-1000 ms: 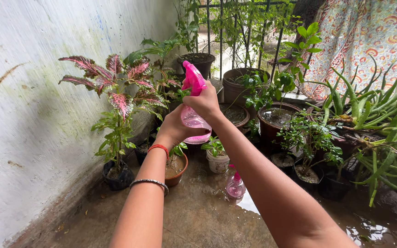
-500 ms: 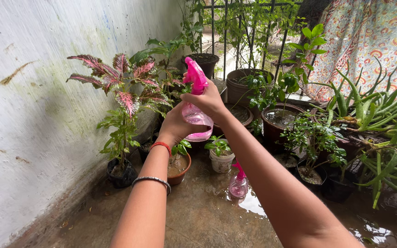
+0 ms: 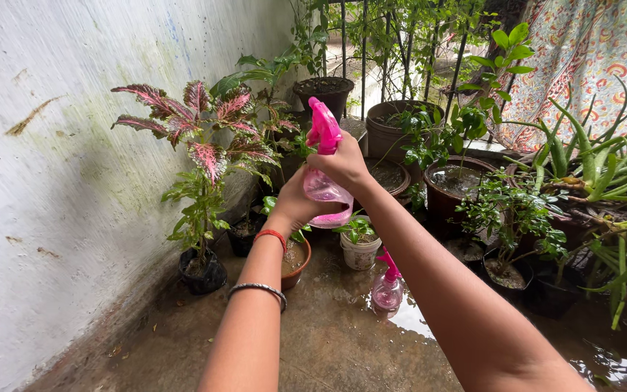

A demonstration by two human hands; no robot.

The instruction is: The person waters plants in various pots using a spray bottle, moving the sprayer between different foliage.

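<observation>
A pink-leaved plant (image 3: 197,138) stands in a black pot (image 3: 203,274) by the white wall (image 3: 52,181). The left hand (image 3: 295,203) cups the base of a pink spray bottle (image 3: 326,170) held up over the pots; the right hand (image 3: 339,163) grips its neck. A second bottle (image 3: 387,287) stands on the wet floor (image 3: 328,341).

Soft, even daylight, prob. overcast; brightest at the far railing (image 3: 371,43), where the background washes out a bit. No hard shadows, only faint shade under the leaves and by the pots. Wet floor (image 3: 328,341) shows pale sky glare near right, around the puddle (image 3: 415,327). White wall (image 3: 52,181) at left evenly lit. Focus sharp overall; slight wide-angle stretch at edges, near forearms look oversized.
</observation>
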